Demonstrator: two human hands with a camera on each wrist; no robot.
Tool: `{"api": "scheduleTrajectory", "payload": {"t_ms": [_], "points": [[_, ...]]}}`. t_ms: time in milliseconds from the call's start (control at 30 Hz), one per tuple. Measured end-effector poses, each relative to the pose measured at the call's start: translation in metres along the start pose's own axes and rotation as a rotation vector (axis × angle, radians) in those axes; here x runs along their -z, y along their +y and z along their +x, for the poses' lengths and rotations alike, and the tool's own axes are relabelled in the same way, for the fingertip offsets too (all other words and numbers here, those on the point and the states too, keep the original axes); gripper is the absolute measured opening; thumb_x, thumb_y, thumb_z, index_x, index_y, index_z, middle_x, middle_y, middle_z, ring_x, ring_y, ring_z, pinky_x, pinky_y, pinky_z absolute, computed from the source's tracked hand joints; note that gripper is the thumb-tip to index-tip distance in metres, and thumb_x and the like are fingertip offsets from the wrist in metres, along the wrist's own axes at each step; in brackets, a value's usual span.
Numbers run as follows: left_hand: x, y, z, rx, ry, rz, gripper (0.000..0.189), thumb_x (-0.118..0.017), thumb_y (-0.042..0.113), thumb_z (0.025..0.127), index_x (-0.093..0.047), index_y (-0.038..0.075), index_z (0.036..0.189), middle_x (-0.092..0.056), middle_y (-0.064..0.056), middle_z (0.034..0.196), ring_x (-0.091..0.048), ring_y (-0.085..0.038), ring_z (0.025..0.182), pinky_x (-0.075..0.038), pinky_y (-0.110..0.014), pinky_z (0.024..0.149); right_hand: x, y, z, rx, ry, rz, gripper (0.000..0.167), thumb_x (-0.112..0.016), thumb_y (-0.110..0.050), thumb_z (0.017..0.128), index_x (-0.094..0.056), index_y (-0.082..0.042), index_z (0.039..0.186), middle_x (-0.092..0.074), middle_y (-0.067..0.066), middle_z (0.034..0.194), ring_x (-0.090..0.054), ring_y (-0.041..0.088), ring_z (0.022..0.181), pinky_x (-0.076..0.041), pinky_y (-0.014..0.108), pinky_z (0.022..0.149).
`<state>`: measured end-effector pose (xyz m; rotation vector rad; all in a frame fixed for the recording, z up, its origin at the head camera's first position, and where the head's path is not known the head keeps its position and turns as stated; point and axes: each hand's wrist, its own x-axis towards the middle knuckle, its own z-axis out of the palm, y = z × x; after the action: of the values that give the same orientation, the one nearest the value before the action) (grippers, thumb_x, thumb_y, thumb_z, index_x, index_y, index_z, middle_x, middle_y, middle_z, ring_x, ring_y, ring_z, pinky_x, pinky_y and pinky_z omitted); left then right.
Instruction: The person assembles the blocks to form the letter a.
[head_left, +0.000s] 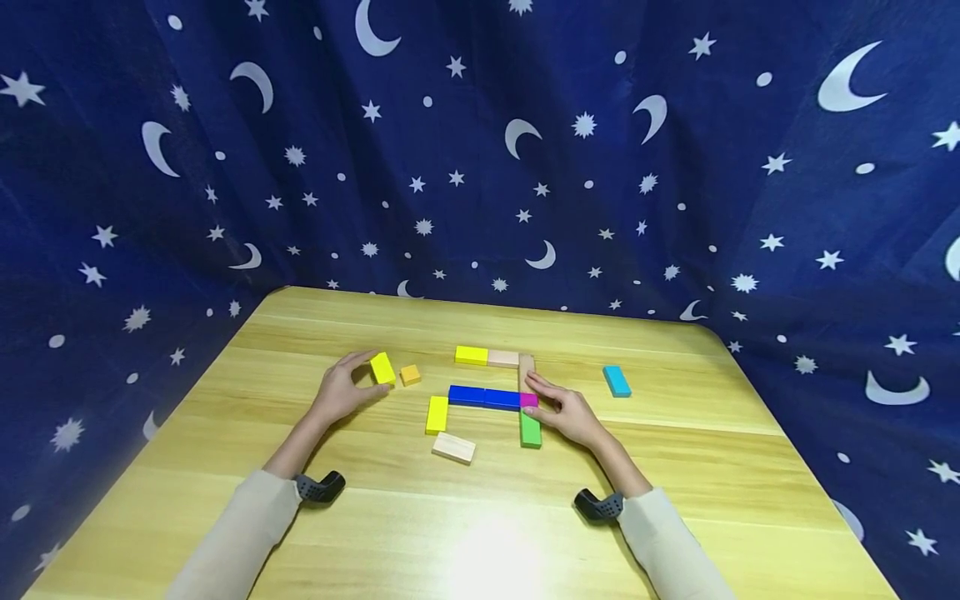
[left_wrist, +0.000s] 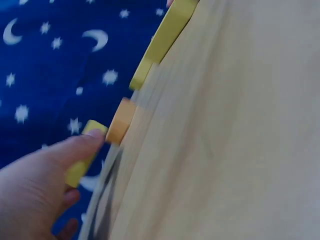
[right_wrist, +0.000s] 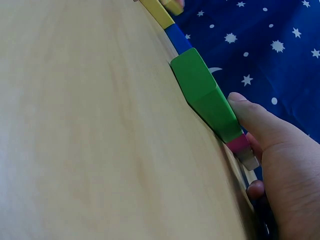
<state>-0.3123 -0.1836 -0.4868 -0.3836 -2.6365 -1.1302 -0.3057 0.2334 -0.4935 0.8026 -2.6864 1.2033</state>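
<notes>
My left hand [head_left: 345, 390] pinches a yellow block [head_left: 382, 368] between thumb and fingers, tilted. An orange block [head_left: 410, 375] lies just right of it. My right hand [head_left: 567, 414] is at a magenta block [head_left: 528, 400], fingertips at its far side by a plain wood block [head_left: 526, 367] and thumb at its near side by a green block [head_left: 530, 429]. These three form a line. Two blue blocks [head_left: 483, 397] run left from the magenta one. In the right wrist view the thumb overlaps the edge of the green block [right_wrist: 202, 92].
Behind the blue blocks lie a yellow block [head_left: 471, 356] and a pale wood block [head_left: 503, 358] end to end. Nearer are another yellow block [head_left: 437, 415] and a loose pale block [head_left: 453, 448]. A light blue block [head_left: 617, 381] lies right. A starry curtain [head_left: 465, 150] hangs behind the table [head_left: 420, 517].
</notes>
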Motion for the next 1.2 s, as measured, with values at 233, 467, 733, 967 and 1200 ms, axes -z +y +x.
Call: {"api": "scheduleTrajectory", "payload": {"t_ms": [233,467,733,967,1200], "points": [[-0.010,0.025,-0.013,-0.115,0.050,-0.029,0.073,-0.083,0.033,0.066,-0.055,0.005,0.126,-0.052,-0.015,0.125,-0.047,-0.038,0.115,-0.038,-0.056,0.092,-0.002,-0.001,0.000,0.007,0.009,0.017,0.056,-0.069,-0.030,0.083,-0.051,-0.010,0.132,-0.043,0.003,0.139,-0.039,0.026,0.127,-0.036,0.044,0.099],[-0.016,0.031,-0.036,-0.039,0.024,0.017,0.071,-0.085,0.033,0.062,-0.057,0.006,0.121,-0.056,-0.011,0.117,-0.051,-0.033,0.109,-0.041,-0.052,0.092,-0.001,-0.003,0.001,0.006,0.003,0.015,0.056,-0.069,-0.032,0.083,-0.052,-0.011,0.132,-0.043,0.002,0.139,-0.039,0.025,0.126,-0.035,0.043,0.100],[-0.018,0.028,-0.047,-0.060,-0.051,0.054,0.076,-0.083,0.046,0.061,-0.056,0.010,0.121,-0.056,-0.010,0.117,-0.050,-0.033,0.111,-0.039,-0.052,0.093,0.003,-0.007,0.002,0.019,0.011,-0.004,0.055,-0.069,-0.030,0.083,-0.052,-0.010,0.132,-0.044,0.003,0.139,-0.040,0.025,0.126,-0.034,0.043,0.101],[-0.005,0.014,-0.040,-0.103,-0.300,-0.056,0.088,-0.079,0.047,0.066,-0.042,0.014,0.139,-0.043,-0.009,0.137,-0.033,-0.033,0.127,-0.026,-0.058,0.100,0.002,-0.003,0.001,0.002,-0.001,0.008,0.057,-0.068,-0.033,0.083,-0.052,-0.010,0.132,-0.043,0.002,0.139,-0.039,0.024,0.127,-0.033,0.041,0.102],[0.006,0.008,-0.038,-0.156,-0.380,-0.099,0.071,-0.077,0.035,0.074,-0.048,0.015,0.136,-0.047,-0.010,0.133,-0.039,-0.033,0.123,-0.030,-0.055,0.099,0.001,-0.003,0.000,0.014,0.002,-0.017,0.057,-0.068,-0.033,0.083,-0.051,-0.010,0.133,-0.043,0.003,0.139,-0.040,0.027,0.126,-0.035,0.045,0.100]]}}
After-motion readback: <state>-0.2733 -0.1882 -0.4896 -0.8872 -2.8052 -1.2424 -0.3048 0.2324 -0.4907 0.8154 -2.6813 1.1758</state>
